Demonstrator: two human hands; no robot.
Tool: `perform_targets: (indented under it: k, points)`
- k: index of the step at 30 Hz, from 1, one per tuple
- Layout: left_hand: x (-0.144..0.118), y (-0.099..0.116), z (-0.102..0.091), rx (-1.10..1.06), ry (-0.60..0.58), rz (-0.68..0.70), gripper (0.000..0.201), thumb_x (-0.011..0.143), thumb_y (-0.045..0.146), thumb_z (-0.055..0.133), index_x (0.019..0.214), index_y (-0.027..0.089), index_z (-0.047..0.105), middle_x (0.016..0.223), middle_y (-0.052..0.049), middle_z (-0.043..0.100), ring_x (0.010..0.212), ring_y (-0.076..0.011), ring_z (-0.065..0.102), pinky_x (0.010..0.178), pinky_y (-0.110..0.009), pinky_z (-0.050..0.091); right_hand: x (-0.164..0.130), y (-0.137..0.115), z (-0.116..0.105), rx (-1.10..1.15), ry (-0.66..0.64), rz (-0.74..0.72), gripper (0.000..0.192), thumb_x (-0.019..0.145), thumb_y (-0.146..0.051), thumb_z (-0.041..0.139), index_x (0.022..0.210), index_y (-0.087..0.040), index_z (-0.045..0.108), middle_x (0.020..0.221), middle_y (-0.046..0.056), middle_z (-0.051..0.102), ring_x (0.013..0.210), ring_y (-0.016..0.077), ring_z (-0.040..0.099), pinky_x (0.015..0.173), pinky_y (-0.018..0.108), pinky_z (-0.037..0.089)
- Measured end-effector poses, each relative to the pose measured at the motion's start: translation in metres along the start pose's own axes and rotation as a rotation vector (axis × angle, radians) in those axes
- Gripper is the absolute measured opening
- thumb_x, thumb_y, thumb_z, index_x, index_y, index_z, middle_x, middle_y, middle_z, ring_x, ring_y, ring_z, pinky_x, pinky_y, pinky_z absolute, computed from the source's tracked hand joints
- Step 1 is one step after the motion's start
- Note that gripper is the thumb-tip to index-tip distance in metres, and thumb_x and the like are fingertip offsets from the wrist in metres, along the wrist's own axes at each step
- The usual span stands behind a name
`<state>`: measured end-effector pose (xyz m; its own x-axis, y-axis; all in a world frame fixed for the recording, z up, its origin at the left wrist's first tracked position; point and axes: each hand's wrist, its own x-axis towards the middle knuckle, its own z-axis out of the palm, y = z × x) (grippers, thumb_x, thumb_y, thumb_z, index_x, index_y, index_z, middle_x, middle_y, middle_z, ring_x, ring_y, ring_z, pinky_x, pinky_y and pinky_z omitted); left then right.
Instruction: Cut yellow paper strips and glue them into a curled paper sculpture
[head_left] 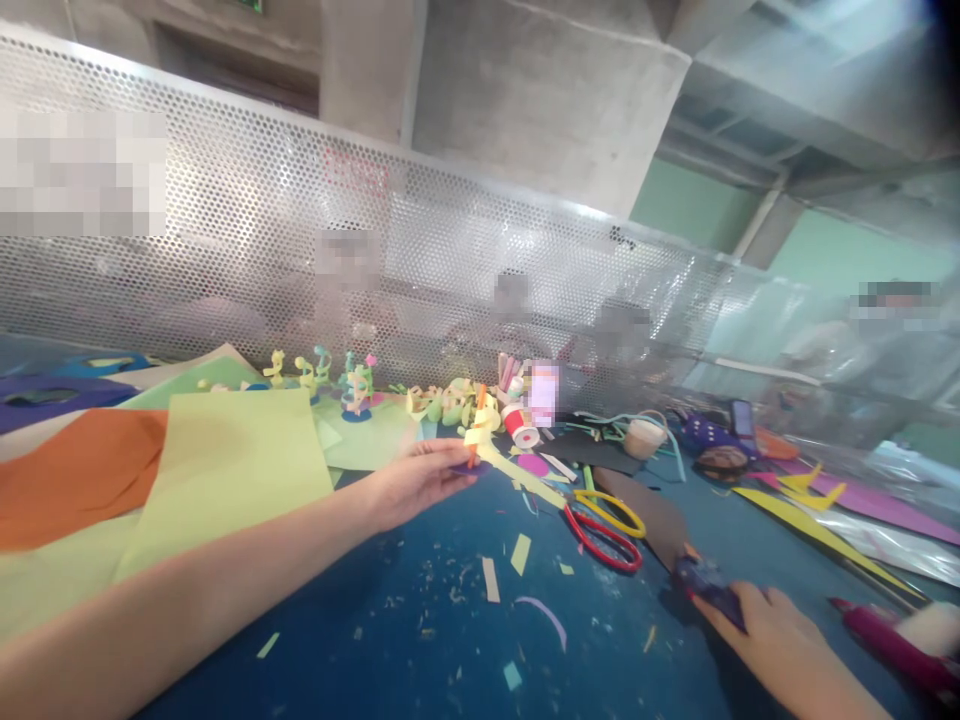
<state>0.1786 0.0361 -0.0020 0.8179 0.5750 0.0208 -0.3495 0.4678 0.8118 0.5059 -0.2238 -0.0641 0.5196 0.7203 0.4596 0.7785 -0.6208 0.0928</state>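
My left hand reaches out over the middle of the table, its fingers closed around the base of a small yellow and orange foam craft figure. The figure stands upright, with a dark purple base under it. To its right lie scissors with one red and one yellow handle loop. At the lower right, my right hand is wrapped around a dark blue-purple tool, which is too blurred to name. A brown sheet lies just beyond that tool.
Green and orange foam sheets cover the left side. Small finished figures stand at the back, near a red-and-white cup. Scraps dot the blue table. A magenta pointed tool lies far right. People sit behind a perforated metal screen.
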Motion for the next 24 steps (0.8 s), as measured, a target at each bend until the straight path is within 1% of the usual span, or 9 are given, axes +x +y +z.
perform_targets:
  k: [2, 4, 6, 8, 10, 12, 15, 19, 24]
  points:
    - [0.0, 0.0, -0.001, 0.006, -0.003, 0.006, 0.013, 0.071, 0.016, 0.066, 0.083, 0.01, 0.066, 0.084, -0.006, 0.066, 0.085, -0.0141, 0.061, 0.088, -0.027, 0.044, 0.006, -0.014, -0.016, -0.104, -0.085, 0.004, 0.027, 0.067, -0.038, 0.058, 0.071, -0.012, 0.062, 0.071, 0.017, 0.058, 0.074, 0.0339, 0.06, 0.068, 0.043, 0.045]
    - [0.001, -0.001, -0.002, 0.017, -0.015, 0.017, 0.014, 0.071, 0.016, 0.066, 0.083, 0.011, 0.066, 0.084, -0.006, 0.066, 0.086, -0.0146, 0.061, 0.089, -0.027, 0.044, 0.016, -0.042, -0.046, -0.068, -0.057, -0.029, 0.033, 0.072, -0.036, 0.053, 0.088, -0.009, 0.062, 0.088, 0.02, 0.059, 0.086, 0.0356, 0.058, 0.072, 0.044, 0.044]
    - [0.002, -0.002, -0.003, 0.036, -0.038, 0.041, 0.014, 0.071, 0.017, 0.066, 0.084, 0.01, 0.066, 0.086, -0.006, 0.066, 0.088, -0.0155, 0.06, 0.092, -0.03, 0.042, 0.026, -0.082, -0.082, 0.175, -0.08, -0.125, 0.03, 0.079, -0.035, 0.045, 0.096, -0.014, 0.06, 0.098, 0.015, 0.06, 0.093, 0.0301, 0.057, 0.079, 0.041, 0.043]
    - [0.002, -0.004, -0.002, 0.071, -0.055, 0.069, 0.015, 0.072, 0.019, 0.065, 0.085, 0.01, 0.066, 0.09, -0.008, 0.065, 0.09, -0.0165, 0.06, 0.094, -0.032, 0.04, 0.035, -0.127, -0.114, 0.506, -0.21, -0.215, 0.029, 0.083, -0.041, 0.041, 0.095, -0.021, 0.059, 0.1, 0.008, 0.062, 0.089, 0.0228, 0.059, 0.078, 0.035, 0.045]
    - [0.001, -0.007, -0.001, 0.117, -0.065, 0.096, 0.016, 0.073, 0.02, 0.064, 0.086, 0.01, 0.065, 0.094, -0.009, 0.064, 0.091, -0.0169, 0.059, 0.094, -0.032, 0.039, 0.042, -0.167, -0.133, 0.764, -0.268, -0.261, 0.029, 0.083, -0.041, 0.041, 0.098, -0.024, 0.058, 0.102, 0.005, 0.063, 0.089, 0.0191, 0.06, 0.076, 0.031, 0.046]
    - [0.001, -0.009, 0.001, 0.158, -0.084, 0.126, 0.017, 0.074, 0.021, 0.063, 0.087, 0.01, 0.065, 0.095, -0.01, 0.064, 0.09, -0.0167, 0.059, 0.092, -0.032, 0.04, 0.047, -0.195, -0.138, 0.932, -0.251, -0.311, 0.028, 0.083, -0.039, 0.044, 0.1, -0.022, 0.059, 0.103, 0.004, 0.063, 0.093, 0.0171, 0.058, 0.081, 0.03, 0.045]
    - [-0.001, -0.011, 0.005, 0.214, -0.114, 0.171, 0.018, 0.074, 0.022, 0.063, 0.087, 0.01, 0.065, 0.09, -0.009, 0.065, 0.085, -0.0153, 0.06, 0.085, -0.029, 0.042, 0.053, -0.215, -0.13, 1.076, -0.298, -0.364, 0.026, 0.08, -0.037, 0.05, 0.094, -0.019, 0.061, 0.093, 0.004, 0.065, 0.086, 0.0157, 0.061, 0.078, 0.029, 0.047]
    - [-0.003, -0.01, 0.011, 0.271, -0.1, 0.199, 0.019, 0.074, 0.025, 0.063, 0.088, 0.012, 0.065, 0.083, -0.005, 0.065, 0.077, -0.0127, 0.059, 0.078, -0.026, 0.043, 0.06, -0.222, -0.116, 1.151, -0.293, -0.308, 0.021, 0.074, -0.034, 0.058, 0.085, -0.017, 0.062, 0.084, 0.004, 0.067, 0.078, 0.0156, 0.062, 0.073, 0.028, 0.049]
    - [-0.004, -0.009, 0.013, 0.267, -0.072, 0.245, 0.021, 0.072, 0.026, 0.065, 0.09, 0.017, 0.061, 0.086, -0.001, 0.062, 0.076, -0.0109, 0.057, 0.075, -0.025, 0.041, 0.062, -0.227, -0.113, 1.176, -0.285, -0.308, 0.019, 0.072, -0.031, 0.06, 0.083, -0.017, 0.063, 0.078, 0.004, 0.067, 0.072, 0.0161, 0.062, 0.066, 0.027, 0.049]
